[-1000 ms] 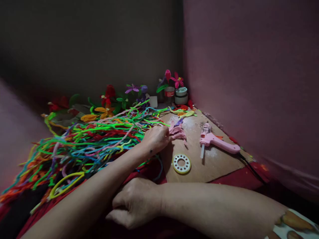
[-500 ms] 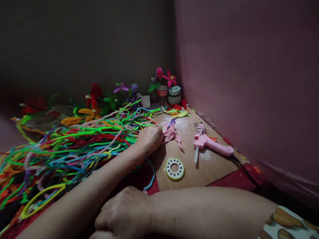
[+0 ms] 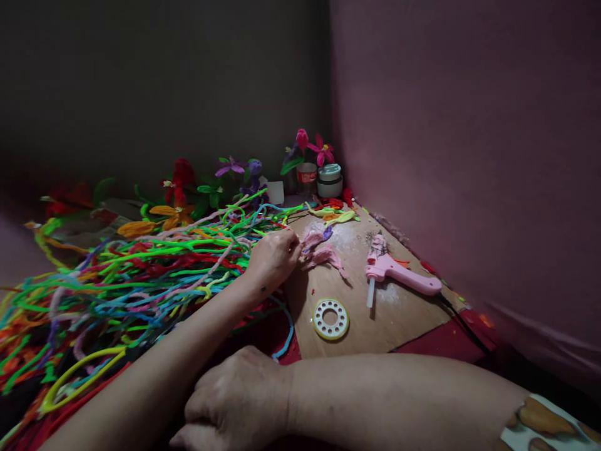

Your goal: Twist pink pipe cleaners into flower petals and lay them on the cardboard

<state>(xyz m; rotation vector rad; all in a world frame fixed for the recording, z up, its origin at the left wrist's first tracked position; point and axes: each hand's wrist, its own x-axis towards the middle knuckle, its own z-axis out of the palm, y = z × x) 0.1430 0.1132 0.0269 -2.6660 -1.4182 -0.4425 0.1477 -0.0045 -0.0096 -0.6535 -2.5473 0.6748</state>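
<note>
My left hand reaches over the board with its fingers pinched at the left end of some fuzzy pink pipe-cleaner petals. More pink petals lie just right of the fingertips, and a small purple petal sits beside them. Close to me, my right hand is curled into a fist, its palm turned away. Whatever it may hold is hidden.
A large tangle of coloured pipe cleaners spreads on the left. On the wooden board lie a tape roll and a pink glue gun with its cord. Pipe-cleaner flowers and a lidded container stand behind.
My left hand has shifted slightly left and up. The pink petals by it have spread into two groups. My right hand stays closed, almost in the same place.
</note>
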